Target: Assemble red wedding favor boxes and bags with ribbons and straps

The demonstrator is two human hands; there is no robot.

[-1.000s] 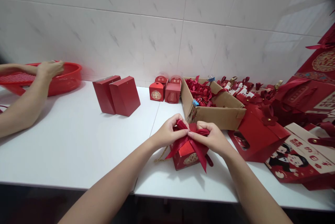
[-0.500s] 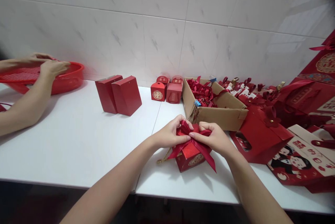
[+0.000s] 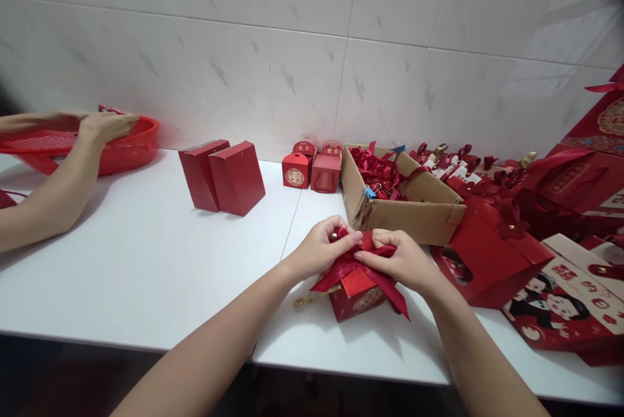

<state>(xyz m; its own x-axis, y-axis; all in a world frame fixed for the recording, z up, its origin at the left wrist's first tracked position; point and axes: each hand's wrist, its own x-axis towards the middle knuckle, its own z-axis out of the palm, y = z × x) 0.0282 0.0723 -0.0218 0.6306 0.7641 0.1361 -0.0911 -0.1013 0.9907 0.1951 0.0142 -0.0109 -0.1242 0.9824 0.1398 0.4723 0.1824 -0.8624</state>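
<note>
A small red gift box (image 3: 358, 297) with a gold print rests on the white table in front of me. On top of it lies a dark red satin ribbon (image 3: 390, 284), its tails hanging over the box's sides. My left hand (image 3: 325, 247) pinches the ribbon at the bow's left side, thumb across the top. Close beside it, my right hand (image 3: 400, 258) grips the ribbon's right side between thumb and curled fingers. The knot is partly hidden by my thumbs. A gold cord (image 3: 312, 300) sticks out left of the box.
Behind stands a cardboard box (image 3: 414, 219) of red ribbons with blue binder clips. Two small red boxes (image 3: 312, 170) and two taller red boxes (image 3: 234, 180) stand left of it. Decorated gift boxes (image 3: 507, 261) crowd the right. Far left, another person's hands (image 3: 110, 126) work over a red basket (image 3: 131, 154).
My left thumb has lifted off the middle of the bow and shifted slightly up. The ribbon's left part has changed shape. The other person's hands have moved a little over the basket.
</note>
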